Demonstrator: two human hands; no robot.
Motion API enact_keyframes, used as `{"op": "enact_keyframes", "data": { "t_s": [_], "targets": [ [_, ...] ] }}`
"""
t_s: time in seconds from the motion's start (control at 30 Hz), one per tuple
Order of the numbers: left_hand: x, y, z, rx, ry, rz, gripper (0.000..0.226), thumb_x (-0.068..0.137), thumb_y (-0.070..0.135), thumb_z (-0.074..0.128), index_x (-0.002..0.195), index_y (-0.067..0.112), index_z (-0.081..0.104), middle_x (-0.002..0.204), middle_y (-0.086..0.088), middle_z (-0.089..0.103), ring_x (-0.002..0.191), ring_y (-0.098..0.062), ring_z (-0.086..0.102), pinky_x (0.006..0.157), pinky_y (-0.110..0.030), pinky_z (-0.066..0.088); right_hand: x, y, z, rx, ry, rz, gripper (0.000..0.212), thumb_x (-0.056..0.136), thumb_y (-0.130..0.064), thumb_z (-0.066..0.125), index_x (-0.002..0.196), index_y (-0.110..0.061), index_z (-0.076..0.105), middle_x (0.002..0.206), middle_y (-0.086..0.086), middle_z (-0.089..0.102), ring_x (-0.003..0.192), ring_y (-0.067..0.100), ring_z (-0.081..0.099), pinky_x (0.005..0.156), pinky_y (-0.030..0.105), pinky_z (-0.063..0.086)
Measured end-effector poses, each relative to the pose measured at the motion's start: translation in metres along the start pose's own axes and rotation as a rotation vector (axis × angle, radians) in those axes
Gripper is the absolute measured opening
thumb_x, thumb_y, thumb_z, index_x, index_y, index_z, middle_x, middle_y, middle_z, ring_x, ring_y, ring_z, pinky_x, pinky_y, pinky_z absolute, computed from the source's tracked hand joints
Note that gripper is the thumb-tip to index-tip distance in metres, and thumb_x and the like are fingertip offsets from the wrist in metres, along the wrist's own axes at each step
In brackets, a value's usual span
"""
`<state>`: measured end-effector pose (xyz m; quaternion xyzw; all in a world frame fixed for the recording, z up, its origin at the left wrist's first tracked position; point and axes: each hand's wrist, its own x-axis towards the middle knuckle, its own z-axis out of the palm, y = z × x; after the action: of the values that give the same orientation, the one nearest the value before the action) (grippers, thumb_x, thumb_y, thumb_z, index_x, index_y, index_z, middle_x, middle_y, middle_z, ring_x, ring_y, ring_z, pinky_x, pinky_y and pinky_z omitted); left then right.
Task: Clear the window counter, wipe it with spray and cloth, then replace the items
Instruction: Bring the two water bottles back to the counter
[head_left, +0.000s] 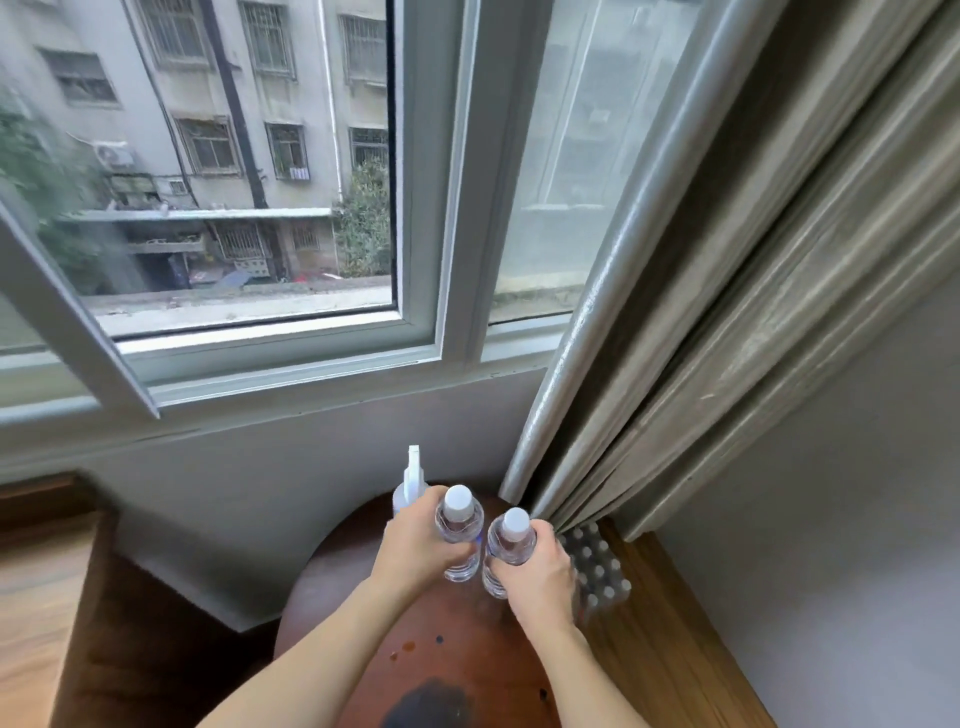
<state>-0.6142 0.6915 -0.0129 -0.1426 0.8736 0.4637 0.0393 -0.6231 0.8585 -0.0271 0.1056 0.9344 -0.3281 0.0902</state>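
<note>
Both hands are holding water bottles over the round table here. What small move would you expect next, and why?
Probably lowering both bottles onto the round table. The left hand grips one water bottle, the right hand the other, both upright just above the wood beside the spray bottle.

Curtain (753, 291): grey, hanging in folds at the right.
Round table (467, 649): dark wood (stained).
Bottle pack (597, 577): on the floor beside the curtain.
Building (208, 130): outside.

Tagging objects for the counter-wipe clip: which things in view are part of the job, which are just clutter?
Job: left hand and right hand, each gripping a water bottle; spray bottle.
Lying about: bottle pack, curtain, round table.
</note>
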Motion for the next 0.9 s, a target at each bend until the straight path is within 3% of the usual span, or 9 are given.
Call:
{"op": "enact_keyframes", "data": {
  "t_s": [0.1, 0.23, 0.47, 0.63, 0.9],
  "targets": [
    [-0.022, -0.009, -0.029, 0.005, 0.052, 0.026, 0.044, 0.061, 0.041, 0.072, 0.101, 0.044, 0.055, 0.089, 0.013, 0.068, 0.087, -0.017, 0.062, 0.073, -0.030, 0.045, -0.026, -0.022, 0.008, -0.005, -0.001, -0.033, 0.047, 0.073, -0.046, 0.076, 0.111, -0.029, 0.053, 0.114, -0.002, 0.066, 0.110, 0.029, 0.061, 0.087, 0.034, 0.044],
    [-0.053, -0.031, -0.076, 0.006, 0.116, 0.031, 0.064, 0.057, 0.040, 0.074, 0.119, 0.035, 0.058, 0.100, 0.015, 0.071, 0.095, -0.014, 0.064, 0.082, -0.030, 0.049, -0.069, -0.057, 0.024, 0.000, 0.003, -0.109, 0.047, 0.074, -0.051, 0.075, 0.108, -0.028, 0.053, 0.113, -0.002, 0.065, 0.109, 0.029, 0.061, 0.080, 0.033, 0.040],
    [-0.115, -0.071, -0.173, -0.007, 0.269, 0.042, 0.057, 0.058, 0.037, 0.079, 0.113, 0.034, 0.060, 0.097, 0.014, 0.071, 0.094, -0.014, 0.065, 0.077, -0.027, 0.045, -0.147, -0.125, 0.063, 0.009, 0.004, -0.231, 0.050, 0.073, -0.049, 0.078, 0.112, -0.026, 0.057, 0.115, -0.002, 0.068, 0.110, 0.027, 0.062, 0.085, 0.035, 0.045],
    [-0.155, -0.107, -0.238, -0.007, 0.397, 0.009, 0.059, 0.060, 0.036, 0.085, 0.114, 0.031, 0.062, 0.103, 0.009, 0.072, 0.100, -0.018, 0.064, 0.081, -0.029, 0.045, -0.199, -0.175, 0.096, -0.037, -0.009, -0.314, 0.052, 0.072, -0.057, 0.076, 0.112, -0.030, 0.055, 0.111, -0.005, 0.068, 0.107, 0.026, 0.063, 0.081, 0.033, 0.044],
    [-0.206, -0.149, -0.318, -0.044, 0.581, -0.013, 0.061, 0.054, 0.045, 0.083, 0.110, 0.033, 0.063, 0.099, 0.012, 0.072, 0.096, -0.018, 0.065, 0.085, -0.035, 0.050, -0.257, -0.250, 0.134, -0.001, -0.023, -0.497, 0.050, 0.073, -0.054, 0.077, 0.109, -0.027, 0.057, 0.105, -0.003, 0.069, 0.101, 0.025, 0.064, 0.077, 0.033, 0.043]
  ]
}}
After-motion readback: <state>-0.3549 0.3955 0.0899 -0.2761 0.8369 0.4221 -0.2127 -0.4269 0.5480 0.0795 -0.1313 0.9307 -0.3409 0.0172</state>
